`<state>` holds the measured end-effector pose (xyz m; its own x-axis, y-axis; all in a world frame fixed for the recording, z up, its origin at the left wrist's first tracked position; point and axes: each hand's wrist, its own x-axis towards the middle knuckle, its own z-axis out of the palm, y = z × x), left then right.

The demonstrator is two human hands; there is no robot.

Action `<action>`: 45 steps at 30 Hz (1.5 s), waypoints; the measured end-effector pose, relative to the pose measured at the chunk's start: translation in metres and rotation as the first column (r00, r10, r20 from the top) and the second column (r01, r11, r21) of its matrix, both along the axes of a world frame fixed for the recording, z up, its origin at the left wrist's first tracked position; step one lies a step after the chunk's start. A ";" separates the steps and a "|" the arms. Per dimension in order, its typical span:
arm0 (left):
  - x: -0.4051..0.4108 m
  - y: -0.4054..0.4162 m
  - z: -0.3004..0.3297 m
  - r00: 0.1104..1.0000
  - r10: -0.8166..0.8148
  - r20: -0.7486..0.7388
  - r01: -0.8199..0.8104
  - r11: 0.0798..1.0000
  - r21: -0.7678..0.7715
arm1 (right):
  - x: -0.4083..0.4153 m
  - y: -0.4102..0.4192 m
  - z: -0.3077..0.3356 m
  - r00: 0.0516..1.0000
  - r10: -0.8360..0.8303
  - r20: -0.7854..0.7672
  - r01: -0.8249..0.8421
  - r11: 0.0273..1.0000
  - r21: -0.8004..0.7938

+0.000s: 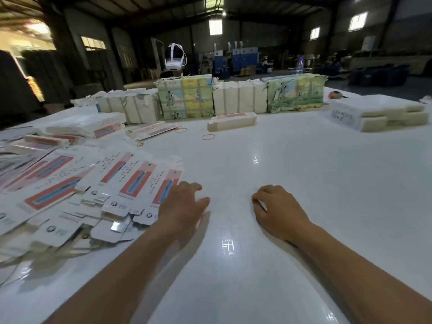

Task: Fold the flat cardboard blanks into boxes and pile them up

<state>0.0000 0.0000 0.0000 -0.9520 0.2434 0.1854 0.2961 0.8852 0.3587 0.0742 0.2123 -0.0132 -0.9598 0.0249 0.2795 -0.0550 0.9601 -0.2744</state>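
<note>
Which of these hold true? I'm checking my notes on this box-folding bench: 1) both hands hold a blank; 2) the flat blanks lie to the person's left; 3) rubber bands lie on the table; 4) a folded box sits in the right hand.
1) False: the left hand reaches at the edge of the flat blanks; the right hand holds nothing.
2) True.
3) True: a rubber band lies on the white table.
4) False: one folded box lies far across the table.

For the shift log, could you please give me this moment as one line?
left hand: open, at edge of flat blanks | right hand: on table, holding nothing | folded box: far side
</note>
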 end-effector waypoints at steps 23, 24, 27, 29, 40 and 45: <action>-0.043 0.006 0.029 0.971 0.125 0.204 -0.128 0.992 -0.002 | -0.002 0.005 0.003 0.999 -0.003 -0.032 -0.006 0.966 -0.260; -0.032 0.013 0.029 0.982 0.033 0.185 -0.031 0.999 -0.013 | 0.000 0.004 0.008 0.996 -0.049 -0.069 0.016 0.907 -0.421; 0.000 0.032 0.029 0.971 -0.195 0.138 0.206 0.977 -0.063 | 0.002 0.009 0.024 0.986 -0.168 -0.004 0.084 0.514 -0.853; 0.017 0.039 0.027 0.956 -0.266 0.120 0.281 0.951 -0.131 | 0.005 0.016 0.031 0.990 -0.117 0.084 0.112 0.264 -0.958; 0.068 0.046 0.018 0.859 -0.253 -0.446 0.264 0.964 -0.037 | 0.025 0.014 0.045 0.978 0.181 -0.107 -0.133 0.143 -0.981; 0.073 0.044 0.024 0.819 -0.283 -0.499 0.264 0.958 -0.111 | 0.029 0.018 0.046 0.974 0.198 -0.109 -0.158 0.252 -0.955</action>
